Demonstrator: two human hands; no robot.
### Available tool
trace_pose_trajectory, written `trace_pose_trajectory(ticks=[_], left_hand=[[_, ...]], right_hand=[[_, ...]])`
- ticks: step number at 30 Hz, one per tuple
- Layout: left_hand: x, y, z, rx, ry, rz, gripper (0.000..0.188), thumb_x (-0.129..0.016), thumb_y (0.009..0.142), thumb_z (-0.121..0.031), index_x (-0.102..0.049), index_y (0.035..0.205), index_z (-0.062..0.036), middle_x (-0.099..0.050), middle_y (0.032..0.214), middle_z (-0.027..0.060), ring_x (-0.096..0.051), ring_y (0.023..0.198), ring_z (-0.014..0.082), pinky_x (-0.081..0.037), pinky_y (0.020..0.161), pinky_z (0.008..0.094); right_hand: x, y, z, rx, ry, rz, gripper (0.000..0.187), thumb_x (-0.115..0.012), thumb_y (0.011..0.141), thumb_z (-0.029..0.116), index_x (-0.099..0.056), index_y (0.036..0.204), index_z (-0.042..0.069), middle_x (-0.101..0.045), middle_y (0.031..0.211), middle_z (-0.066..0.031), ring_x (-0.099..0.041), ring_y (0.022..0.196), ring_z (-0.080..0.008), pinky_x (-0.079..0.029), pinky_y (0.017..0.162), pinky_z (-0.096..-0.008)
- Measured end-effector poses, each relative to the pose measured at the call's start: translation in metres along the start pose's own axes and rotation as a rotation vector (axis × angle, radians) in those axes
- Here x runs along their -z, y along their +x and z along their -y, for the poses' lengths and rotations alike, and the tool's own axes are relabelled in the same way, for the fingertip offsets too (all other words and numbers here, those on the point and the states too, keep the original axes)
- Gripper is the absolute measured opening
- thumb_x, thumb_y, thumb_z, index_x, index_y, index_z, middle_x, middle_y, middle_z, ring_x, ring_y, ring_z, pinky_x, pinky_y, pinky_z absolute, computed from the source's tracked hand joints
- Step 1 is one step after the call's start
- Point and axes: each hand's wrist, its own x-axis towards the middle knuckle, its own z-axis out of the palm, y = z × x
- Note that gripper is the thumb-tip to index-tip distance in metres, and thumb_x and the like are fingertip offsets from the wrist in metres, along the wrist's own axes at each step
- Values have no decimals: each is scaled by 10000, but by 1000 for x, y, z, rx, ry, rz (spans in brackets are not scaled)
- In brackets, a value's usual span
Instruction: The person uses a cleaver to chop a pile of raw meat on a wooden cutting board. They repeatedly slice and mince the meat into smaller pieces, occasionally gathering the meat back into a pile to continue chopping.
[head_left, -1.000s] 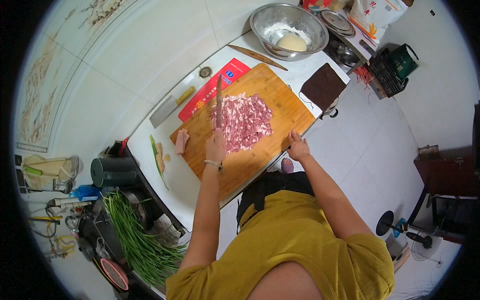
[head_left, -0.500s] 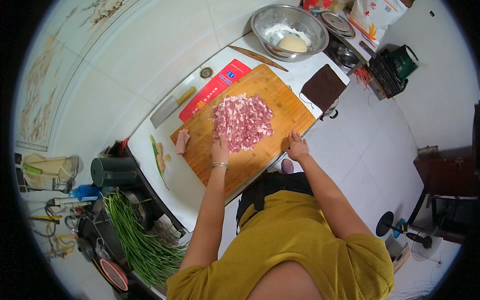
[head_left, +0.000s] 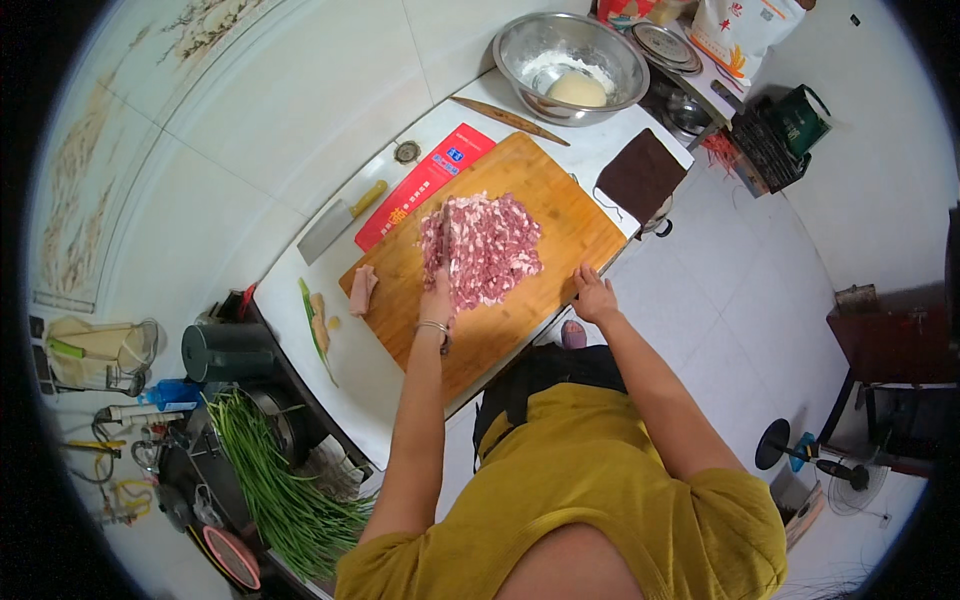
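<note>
Perhaps the left hand [head_left: 436, 299], closed around the knife [head_left: 446, 236] over the left part of the chopped meat [head_left: 500, 245] on the wooden board [head_left: 480, 347], could scatter bits with a slanting stroke, or jolt the board along the desk [head_left: 352, 405] if the right hand [head_left: 595, 295], loosely spread at the board's edge, presses too lightly.

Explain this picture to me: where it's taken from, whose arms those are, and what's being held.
No machine here: these are a person's own bare arms. A wide fisheye camera on their head looks down, so straight edges bend.

On the white counter lies a wooden cutting board bearing chopped meat and a separate pale pink piece. The left hand grips a knife, its blade at the meat's left part; the right hand rests on the board's near edge. Beyond the board are a yellow-handled cleaver and a steel bowl with a pale dough-like ball.
</note>
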Motion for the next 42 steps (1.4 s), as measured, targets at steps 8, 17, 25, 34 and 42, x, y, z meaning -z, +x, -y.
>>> trace_pose_trajectory(ticks=[8,17,25,34,42], left_hand=[[3,43,55,-238,48,-174,654,-344,811,-664,-400,508,-87,-368,410,29,-358,285,167,-291,282,313],[14,6,21,-527,53,-192,661,-357,798,-672,-453,551,-65,-413,445,53,-427,336,181,-352,341,308],[36,-3,-4,-273,23,40,691,-394,814,-625,-557,680,32,-456,514,82,-480,423,207,-386,383,320],[13,-11,-17,-90,-93,10,572,-408,839,-583,-395,584,-71,-346,417,11,-349,296,132,-271,286,298],[15,15,15,235,-219,65,597,-448,764,-672,-373,563,-115,-338,407,3,-314,270,133,-251,264,286]], right_hand=[[-16,7,-3,32,1,-56,718,-595,772,279,-238,1363,83,-155,1452,-91,-187,1330,-243,-228,1049,-462],[-8,5,-1,1,-43,-29,676,-536,795,252,-224,1373,94,-136,1461,-73,-179,1335,-225,-211,1056,-453],[0,0,-1,18,1,-17,671,-529,792,241,-224,1374,99,-134,1461,-71,-171,1337,-220,-206,1059,-452],[-11,5,-3,17,-17,-33,696,-558,785,260,-224,1372,90,-143,1457,-83,-174,1335,-238,-215,1056,-449],[-6,7,0,27,-14,-54,716,-585,773,261,-232,1369,82,-161,1452,-99,-191,1328,-257,-237,1044,-460]])
